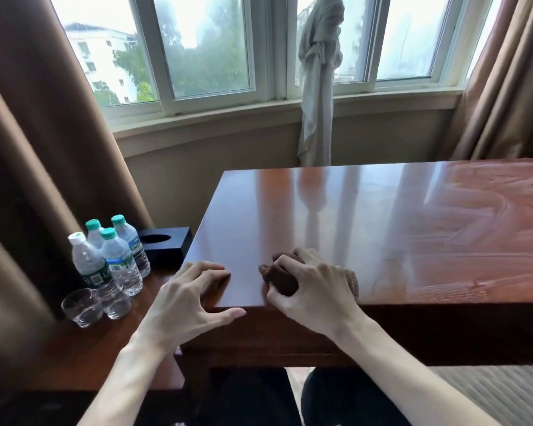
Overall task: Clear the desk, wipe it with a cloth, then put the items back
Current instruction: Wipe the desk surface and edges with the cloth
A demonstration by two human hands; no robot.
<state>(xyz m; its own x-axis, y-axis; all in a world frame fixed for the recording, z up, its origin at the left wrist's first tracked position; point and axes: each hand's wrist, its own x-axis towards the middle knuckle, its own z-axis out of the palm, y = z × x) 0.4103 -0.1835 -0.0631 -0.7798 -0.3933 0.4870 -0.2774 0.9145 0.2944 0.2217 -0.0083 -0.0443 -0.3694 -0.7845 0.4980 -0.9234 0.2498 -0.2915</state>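
Note:
The glossy reddish wooden desk [366, 216] fills the right half of the view, with damp wipe streaks across its right part. My right hand [314, 287] grips a bunched dark brown cloth [279, 279] against the desk's near left corner. My left hand [191, 296] rests on that corner beside it, fingertips on the top and thumb along the front edge, holding nothing. On a lower side table [59, 358] to the left stand several water bottles [117, 265], two glass tumblers [82, 307] and a black tissue box [163, 244].
Brown curtains [43, 149] hang at both sides of a bay window [210, 47]. A pale knotted sheer curtain [319, 87] hangs behind the desk. Striped bedding [490, 392] shows at the lower right, and my knees sit under the desk.

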